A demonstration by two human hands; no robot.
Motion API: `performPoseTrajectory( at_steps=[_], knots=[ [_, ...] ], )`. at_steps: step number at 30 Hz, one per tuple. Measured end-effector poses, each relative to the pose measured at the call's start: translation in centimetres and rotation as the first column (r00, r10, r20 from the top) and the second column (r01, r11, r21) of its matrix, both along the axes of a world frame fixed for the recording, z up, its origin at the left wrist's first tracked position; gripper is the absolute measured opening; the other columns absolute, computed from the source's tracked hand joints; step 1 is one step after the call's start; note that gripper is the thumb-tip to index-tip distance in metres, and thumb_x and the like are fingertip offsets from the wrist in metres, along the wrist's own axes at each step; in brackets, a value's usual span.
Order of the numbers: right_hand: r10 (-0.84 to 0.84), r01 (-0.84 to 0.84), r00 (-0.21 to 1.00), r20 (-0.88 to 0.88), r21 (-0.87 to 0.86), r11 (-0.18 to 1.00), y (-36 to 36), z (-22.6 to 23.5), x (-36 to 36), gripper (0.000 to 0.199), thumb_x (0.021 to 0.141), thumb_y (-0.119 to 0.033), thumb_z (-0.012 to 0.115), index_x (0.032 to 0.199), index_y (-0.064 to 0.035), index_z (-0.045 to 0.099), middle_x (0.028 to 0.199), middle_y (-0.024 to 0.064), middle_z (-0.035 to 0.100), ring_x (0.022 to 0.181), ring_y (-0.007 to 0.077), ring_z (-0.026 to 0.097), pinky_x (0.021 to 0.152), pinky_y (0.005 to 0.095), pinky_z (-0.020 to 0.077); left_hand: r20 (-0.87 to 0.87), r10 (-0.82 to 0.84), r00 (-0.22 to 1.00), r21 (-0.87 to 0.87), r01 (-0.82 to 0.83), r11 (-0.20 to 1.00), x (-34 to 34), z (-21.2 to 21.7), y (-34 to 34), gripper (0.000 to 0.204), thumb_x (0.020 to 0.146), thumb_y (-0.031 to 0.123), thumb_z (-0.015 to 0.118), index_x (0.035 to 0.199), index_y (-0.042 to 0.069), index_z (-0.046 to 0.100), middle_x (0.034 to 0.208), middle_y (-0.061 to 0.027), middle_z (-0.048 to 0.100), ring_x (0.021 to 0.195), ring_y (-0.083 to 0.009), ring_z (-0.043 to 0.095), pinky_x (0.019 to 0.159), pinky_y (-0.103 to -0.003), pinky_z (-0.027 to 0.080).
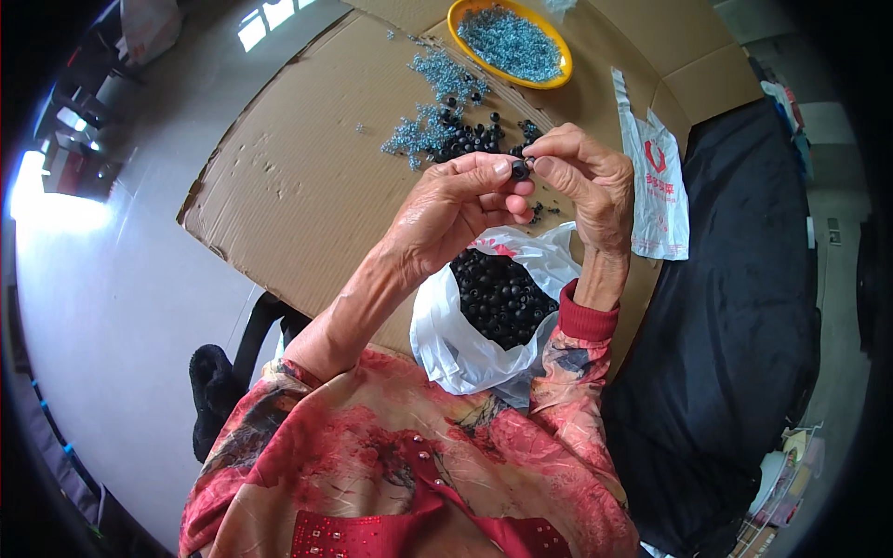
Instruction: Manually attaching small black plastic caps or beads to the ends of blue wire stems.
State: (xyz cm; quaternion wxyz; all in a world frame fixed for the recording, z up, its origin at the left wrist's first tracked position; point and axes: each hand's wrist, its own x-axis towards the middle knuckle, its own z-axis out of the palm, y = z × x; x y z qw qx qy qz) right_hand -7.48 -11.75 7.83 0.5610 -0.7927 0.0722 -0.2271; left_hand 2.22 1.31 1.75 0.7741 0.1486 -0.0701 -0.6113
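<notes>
Over the cardboard worktop [288,186], left fingers [486,176] clamp one black bead [520,171], right fingers [555,173] pinched together beside it; many more beads [495,296] in the white bag [445,344] look unworked.

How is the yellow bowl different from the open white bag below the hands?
The yellow bowl has a smooth rim; the white bag has a crumpled, uneven mouth.
The bowl holds blue pieces, the bag black ones.
The bowl sits beyond the hands, the bag close to the person's body.
Both are open-topped and contain many small pieces.
</notes>
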Motion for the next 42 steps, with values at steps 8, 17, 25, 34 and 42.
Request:
performPoseTrajectory(
  at_steps=[8, 17, 25, 34, 42],
  knots=[
    [-0.140, 0.143, 0.990, -0.034, 0.111, 0.984, 0.8, -0.2, -0.2, 0.014, 0.078, -0.004, 0.064, 0.090, 0.0023, 0.061, 0.081, 0.0062, 0.061, 0.071, 0.0094, 0.060, 0.066, 0.0212, 0.0486, 0.003, 0.031, 1.000, -0.008, -0.031, 0.999, -0.1, 0.3, -0.3, 0.016, 0.087, 0.011, 0.054, 0.097, -0.001, 0.055, 0.084, -0.0123, 0.063, 0.071, -0.0197, 0.063, 0.072, -0.035, 0.053],
    [-0.287, 0.323, 0.945, 0.154, -0.558, 0.764, 3.2, -0.2, -0.4, 0.028, 0.063, -0.003, 0.068, 0.090, -0.0027, 0.060, 0.091, 0.0108, 0.058, 0.086, 0.0260, 0.059, 0.076, 0.0341, 0.0468, 0.000, 0.081, 0.997, 0.031, -0.081, 0.996, -0.8, 0.2, -0.4, 0.017, 0.088, 0.012, 0.053, 0.100, 0.000, 0.055, 0.090, -0.0118, 0.062, 0.082, -0.0190, 0.061, 0.079, -0.035, 0.049],
    [-0.295, 0.382, 0.924, 0.244, -0.632, 0.675, 3.5, -1.5, -0.2, 0.031, 0.063, 0.001, 0.068, 0.092, -0.0021, 0.058, 0.091, 0.0111, 0.057, 0.083, 0.0258, 0.058, 0.072, 0.0337, 0.0480, -0.045, 0.088, 0.995, -0.006, -0.088, 0.996, -0.7, -0.6, -0.6, 0.019, 0.087, 0.013, 0.054, 0.101, 0.001, 0.055, 0.096, -0.0101, 0.061, 0.085, -0.0180, 0.059, 0.085, -0.037, 0.046],
    [-0.264, 0.388, 0.922, 0.284, -0.668, 0.635, 3.4, -2.0, -0.2, 0.029, 0.064, 0.003, 0.066, 0.091, -0.0014, 0.058, 0.088, 0.0107, 0.057, 0.079, 0.0253, 0.058, 0.069, 0.0329, 0.0482, -0.059, 0.112, 0.992, 0.041, -0.110, 0.993, -0.9, -0.3, -0.8, 0.023, 0.083, 0.008, 0.059, 0.103, -0.002, 0.054, 0.091, -0.0086, 0.060, 0.081, -0.0149, 0.059, 0.078, -0.029, 0.049],
    [-0.261, 0.408, 0.913, 0.315, -0.656, 0.635, 3.4, -2.3, -0.4, 0.027, 0.064, 0.005, 0.065, 0.090, -0.0016, 0.058, 0.085, 0.0101, 0.057, 0.077, 0.0246, 0.057, 0.067, 0.0330, 0.0481, -0.045, 0.109, 0.993, 0.059, -0.106, 0.993, -1.0, -0.7, -1.1, 0.020, 0.082, 0.006, 0.060, 0.100, -0.002, 0.056, 0.090, -0.0077, 0.060, 0.078, -0.0136, 0.058, 0.075, -0.027, 0.050]
  ],
)
